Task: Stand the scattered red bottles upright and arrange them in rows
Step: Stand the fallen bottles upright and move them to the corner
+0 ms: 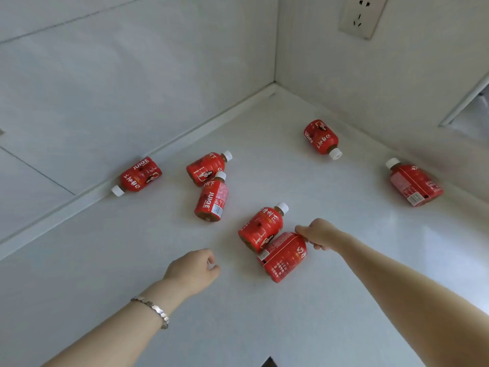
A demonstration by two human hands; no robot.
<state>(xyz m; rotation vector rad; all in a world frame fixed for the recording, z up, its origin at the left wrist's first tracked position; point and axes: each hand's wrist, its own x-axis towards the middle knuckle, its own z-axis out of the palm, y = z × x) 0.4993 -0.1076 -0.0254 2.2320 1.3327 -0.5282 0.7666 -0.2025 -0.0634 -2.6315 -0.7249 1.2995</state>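
Head view: we find right hand [320, 234] grip pinching the nearest bottle [284, 256] at its top, presumably to stand it; left hand [193, 270] beside it loosely curled, holding nothing.

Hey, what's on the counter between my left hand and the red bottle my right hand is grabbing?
Nothing: the head view shows only bare white countertop between the left hand and the lying red plastic bottle under the right hand.

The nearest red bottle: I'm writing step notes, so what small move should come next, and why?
Probably tilt the nearest red bottle up onto its base. The right hand already grips its cap end, yet it lies on its side on the white counter, touching a second lying bottle. The left hand is free and close enough to steady it. No bottle in view stands upright yet.
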